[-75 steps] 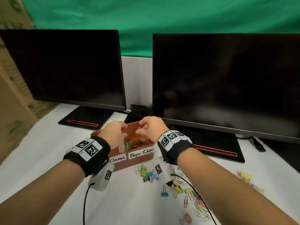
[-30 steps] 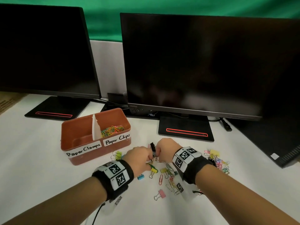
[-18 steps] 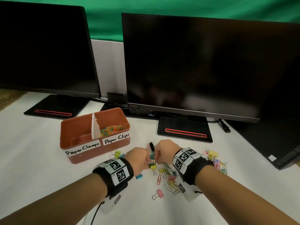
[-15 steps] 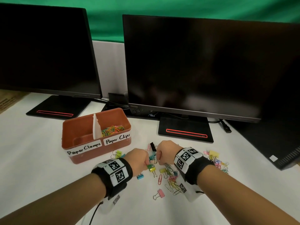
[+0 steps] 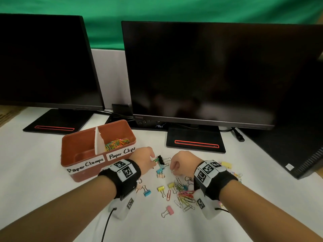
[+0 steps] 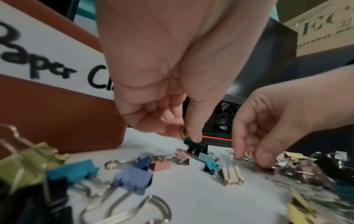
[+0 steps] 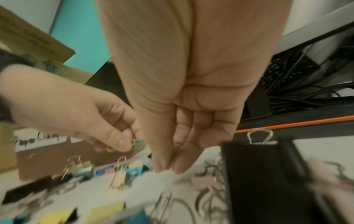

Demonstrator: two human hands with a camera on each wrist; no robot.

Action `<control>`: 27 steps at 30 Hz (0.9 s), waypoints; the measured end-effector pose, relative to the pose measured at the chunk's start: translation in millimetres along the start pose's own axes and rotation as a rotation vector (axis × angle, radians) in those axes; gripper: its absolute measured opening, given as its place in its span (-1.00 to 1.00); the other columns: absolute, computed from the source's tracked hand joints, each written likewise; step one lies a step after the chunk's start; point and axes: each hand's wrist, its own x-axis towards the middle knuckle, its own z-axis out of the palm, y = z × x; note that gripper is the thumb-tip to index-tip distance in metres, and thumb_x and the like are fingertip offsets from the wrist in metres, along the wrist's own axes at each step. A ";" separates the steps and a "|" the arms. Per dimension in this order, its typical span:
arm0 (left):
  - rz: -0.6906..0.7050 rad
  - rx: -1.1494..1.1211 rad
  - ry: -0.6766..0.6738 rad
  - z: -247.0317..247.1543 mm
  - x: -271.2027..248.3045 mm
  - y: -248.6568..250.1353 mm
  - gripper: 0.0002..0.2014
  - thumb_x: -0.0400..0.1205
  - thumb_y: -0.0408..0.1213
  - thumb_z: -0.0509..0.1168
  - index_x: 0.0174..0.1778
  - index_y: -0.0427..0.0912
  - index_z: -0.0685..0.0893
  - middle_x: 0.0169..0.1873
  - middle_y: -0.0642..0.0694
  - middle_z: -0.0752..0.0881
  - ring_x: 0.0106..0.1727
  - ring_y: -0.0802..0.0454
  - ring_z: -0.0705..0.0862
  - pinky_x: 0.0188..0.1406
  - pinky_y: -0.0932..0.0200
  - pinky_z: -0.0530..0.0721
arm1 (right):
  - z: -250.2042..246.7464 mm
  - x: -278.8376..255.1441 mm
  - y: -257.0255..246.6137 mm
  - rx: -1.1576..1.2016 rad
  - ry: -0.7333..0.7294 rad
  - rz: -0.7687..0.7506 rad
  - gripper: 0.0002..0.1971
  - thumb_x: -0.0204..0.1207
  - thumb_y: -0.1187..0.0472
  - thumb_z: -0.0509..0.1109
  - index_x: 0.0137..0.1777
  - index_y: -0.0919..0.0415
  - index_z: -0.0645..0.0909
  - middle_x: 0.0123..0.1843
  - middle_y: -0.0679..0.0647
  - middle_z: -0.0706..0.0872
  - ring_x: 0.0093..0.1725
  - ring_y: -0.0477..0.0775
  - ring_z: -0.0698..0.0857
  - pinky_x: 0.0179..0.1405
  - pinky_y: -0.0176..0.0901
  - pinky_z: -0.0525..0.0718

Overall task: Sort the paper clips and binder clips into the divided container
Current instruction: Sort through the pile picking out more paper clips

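1. The box [image 5: 83, 165], a brown tub split by a white divider [image 5: 98, 142], sits on the white table [image 5: 31, 172] in front of the two dark monitors.
2. Its right half, labelled "Paper Clips", holds a heap of coloured paper clips [image 5: 116, 143]; what lies in the left half, labelled "Paper Clamps", cannot be made out.
3. Just right of the box, the left hand [image 5: 144, 160] pinches a few coloured clips [image 6: 184, 134] between thumb and fingers, close above a black binder clip [image 5: 161, 159] on the table.
4. Farther right of the box, the right hand [image 5: 183, 164] has its fingers curled down, thumb and fingertips pinched on a silvery wire piece [image 6: 247, 156] at the table; whether that is a paper clip or a binder clip handle I cannot tell.
5. Between and nearer than the hands, right of the box's near corner, loose binder clips lie scattered: blue [image 5: 147, 193], yellow [image 5: 160, 188], pink [image 5: 169, 210].
6. A tangle of loose paper clips [image 5: 186, 196] lies beside them, partly under the right wrist.
7. Both wrists wear black bands with square printed markers.
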 end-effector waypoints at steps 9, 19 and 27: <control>-0.084 0.251 -0.097 9.1 34.2 17.5 -0.64 0.57 -0.15 0.38 0.21 -0.26 0.67 0.06 -0.19 0.76 0.10 -0.11 0.73 0.09 0.09 0.73 | 6.8 -16.0 -1.5 -0.056 -0.092 -0.023 -0.68 0.41 0.20 0.53 0.18 0.16 0.69 0.17 0.08 0.68 0.16 0.10 0.64 0.10 -0.17 0.59; -0.046 0.391 -0.093 13.6 46.6 16.3 -0.71 0.61 -0.27 0.32 0.24 -0.25 0.65 0.14 -0.16 0.74 0.13 -0.09 0.73 0.20 0.09 0.69 | 4.8 -16.4 2.6 -0.086 -0.095 -0.079 -0.86 0.44 0.32 0.47 -0.01 0.26 0.76 0.00 0.09 0.72 -0.03 0.04 0.63 0.02 -0.18 0.64; -0.003 0.455 -0.124 17.2 46.8 14.4 -0.73 0.65 -0.27 0.26 0.22 -0.30 0.63 0.14 -0.20 0.73 0.16 -0.12 0.72 0.18 0.11 0.68 | 5.3 -13.1 0.4 -0.085 -0.108 -0.028 -0.82 0.45 0.37 0.44 0.05 0.26 0.74 0.11 0.14 0.74 0.08 0.12 0.69 -0.07 -0.24 0.58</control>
